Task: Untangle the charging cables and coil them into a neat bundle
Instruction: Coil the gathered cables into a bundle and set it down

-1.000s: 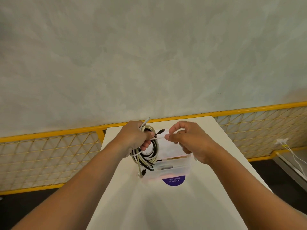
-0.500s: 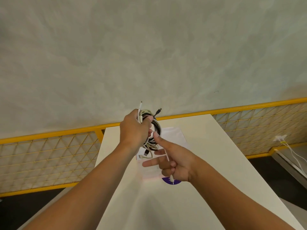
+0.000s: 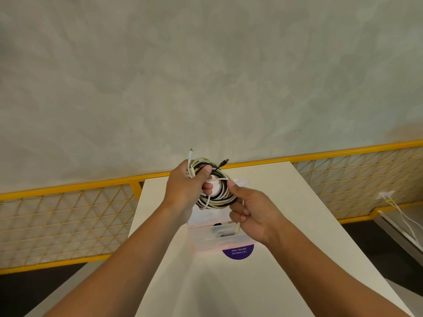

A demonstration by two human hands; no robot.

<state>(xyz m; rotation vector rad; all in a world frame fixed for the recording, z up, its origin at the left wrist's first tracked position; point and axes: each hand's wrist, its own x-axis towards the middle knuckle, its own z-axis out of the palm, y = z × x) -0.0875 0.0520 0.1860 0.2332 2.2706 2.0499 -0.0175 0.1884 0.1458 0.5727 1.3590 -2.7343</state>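
Here's the coil point(image 3: 217, 196) of charging cables, black and white strands looped together, held up in the air above the far half of the white table point(image 3: 309, 236). The left hand point(image 3: 183, 187) has it firmly: fingers wrapped round the coil's left side, thumb pressed over the top of the loops. A white plug point(image 3: 190, 154) pokes straight up out of that fist, and a black plug point(image 3: 224, 162) juts out up and to the right from the top of the coil. Now the right hand point(image 3: 254, 213): it sits just right of the coil, fingers curled round a loose white strand point(image 3: 220, 179), thumb stretched out towards the loops at their right edge. That strand crosses over the front of the coil from the left hand's side, bends round the right edge and runs down through the right fist, its connector end point(image 3: 237, 229) hanging out just below the fingers. Directly under both hands, on the table, a clear plastic box point(image 3: 206, 244) sits with its lid tipped back towards the far side, and its contents are too blurred to tell. A round purple sticker point(image 3: 238, 252) peeks out from the box's near edge. Beyond the table runs a yellow mesh railing point(image 3: 68, 202) against the grey wall point(image 3: 206, 76), and far right a pair of white cables point(image 3: 402, 213) trails down from a socket.
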